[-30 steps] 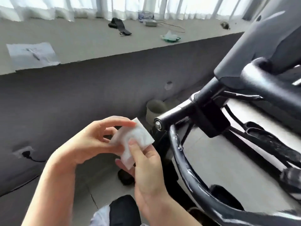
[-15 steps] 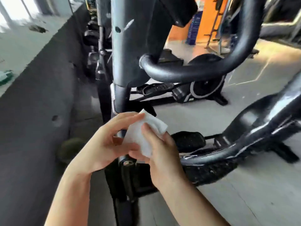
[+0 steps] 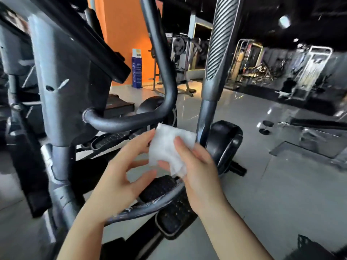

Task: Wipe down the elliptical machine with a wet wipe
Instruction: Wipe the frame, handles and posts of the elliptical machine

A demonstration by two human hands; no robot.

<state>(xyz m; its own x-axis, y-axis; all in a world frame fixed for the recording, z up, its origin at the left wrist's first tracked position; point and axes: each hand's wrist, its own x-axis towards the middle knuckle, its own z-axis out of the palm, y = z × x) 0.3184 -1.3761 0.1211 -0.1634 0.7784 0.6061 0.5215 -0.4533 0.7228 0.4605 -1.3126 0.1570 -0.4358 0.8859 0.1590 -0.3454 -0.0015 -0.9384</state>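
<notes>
Right hand (image 3: 199,166) is gripping folded wet wipe (image 3: 169,147) mid-air | left hand (image 3: 122,166) is pinching its edge | wipe is nearing curved handlebar (image 3: 131,121) | advisable: flatten pad before contact.

A dim gym with a glossy grey floor (image 3: 281,184), an orange wall (image 3: 120,30), a blue sign (image 3: 137,68) standing against it, and weight racks (image 3: 249,61) behind.
</notes>
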